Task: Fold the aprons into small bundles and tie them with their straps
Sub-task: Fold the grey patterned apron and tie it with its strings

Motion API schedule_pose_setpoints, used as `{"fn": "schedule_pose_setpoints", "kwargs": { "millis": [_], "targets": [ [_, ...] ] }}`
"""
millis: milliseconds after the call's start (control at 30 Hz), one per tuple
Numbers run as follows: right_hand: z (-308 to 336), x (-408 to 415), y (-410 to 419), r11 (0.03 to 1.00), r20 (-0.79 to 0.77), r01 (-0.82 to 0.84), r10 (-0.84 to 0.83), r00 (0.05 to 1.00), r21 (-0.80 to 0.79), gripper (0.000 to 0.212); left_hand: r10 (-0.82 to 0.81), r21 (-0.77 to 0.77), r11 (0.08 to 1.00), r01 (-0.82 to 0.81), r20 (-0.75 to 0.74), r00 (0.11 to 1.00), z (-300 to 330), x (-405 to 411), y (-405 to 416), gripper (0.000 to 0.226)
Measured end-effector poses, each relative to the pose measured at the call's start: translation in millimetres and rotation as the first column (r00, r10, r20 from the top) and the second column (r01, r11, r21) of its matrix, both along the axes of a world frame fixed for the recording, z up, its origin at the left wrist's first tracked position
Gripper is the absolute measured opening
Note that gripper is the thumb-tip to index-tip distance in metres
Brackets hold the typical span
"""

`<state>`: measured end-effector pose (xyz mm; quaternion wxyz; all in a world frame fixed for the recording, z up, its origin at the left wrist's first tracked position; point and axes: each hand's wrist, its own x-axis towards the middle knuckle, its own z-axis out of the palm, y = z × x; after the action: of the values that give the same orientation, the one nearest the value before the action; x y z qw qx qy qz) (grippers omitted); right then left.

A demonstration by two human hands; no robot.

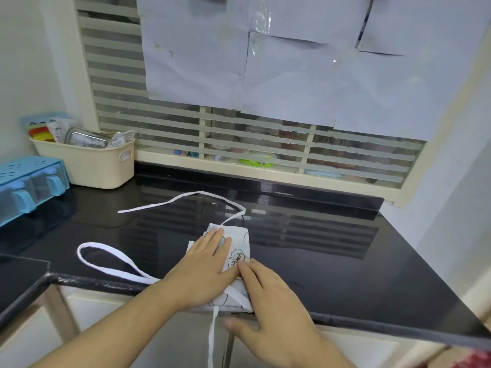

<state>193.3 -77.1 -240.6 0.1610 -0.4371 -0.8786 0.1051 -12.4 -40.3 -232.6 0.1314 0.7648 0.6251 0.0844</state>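
1. The folded apron (237, 244) lies at the near edge of the black counter (332, 251).
2. The left hand (204, 266) presses flat on it, fingers spread.
3. The right hand (268, 301) rests flat on its near right corner, grasping nothing.
4. One white strap (186, 199) trails far-left; a strap loop (106, 261) lies left; another strap end (212, 338) hangs over the edge.
5. A cream basket (101, 166) stands far left.

Your apron (239, 245) lies folded into a narrow white printed bundle at the counter's near edge. Its white straps (186, 199) are untied: one trails behind, one loops left, one hangs over the edge.
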Motion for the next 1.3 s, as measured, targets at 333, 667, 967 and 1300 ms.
{"fn": "schedule_pose_setpoints", "kwargs": {
  "millis": [333, 667, 967, 1300],
  "targets": [
    [-27, 17, 7, 0.983, -0.253, 0.038, 0.008, 0.967, 0.179, 0.051, -0.043, 0.54, 0.831, -0.133, 0.301, 0.953, 17, -34, -64, 0.039],
    [-13, 11, 14, 0.995, -0.388, 0.091, -0.097, 0.916, -0.033, 0.035, 0.107, 0.097, 0.983, -0.155, 0.382, 0.918, -11, -36, -128, 0.08],
    [-15, 18, 9, 0.998, -0.398, 0.062, -0.067, 0.915, -0.025, 0.041, 0.316, -0.091, 0.949, -0.303, 0.196, 0.928, -26, 18, -137, 0.106],
    [-11, 19, 7, 0.998, -0.436, 0.049, -0.066, 0.898, -0.05, 0.041, 0.22, -0.199, 0.972, -0.128, 0.958, 0.186, -30, 24, -113, 0.096]
  ]
}}
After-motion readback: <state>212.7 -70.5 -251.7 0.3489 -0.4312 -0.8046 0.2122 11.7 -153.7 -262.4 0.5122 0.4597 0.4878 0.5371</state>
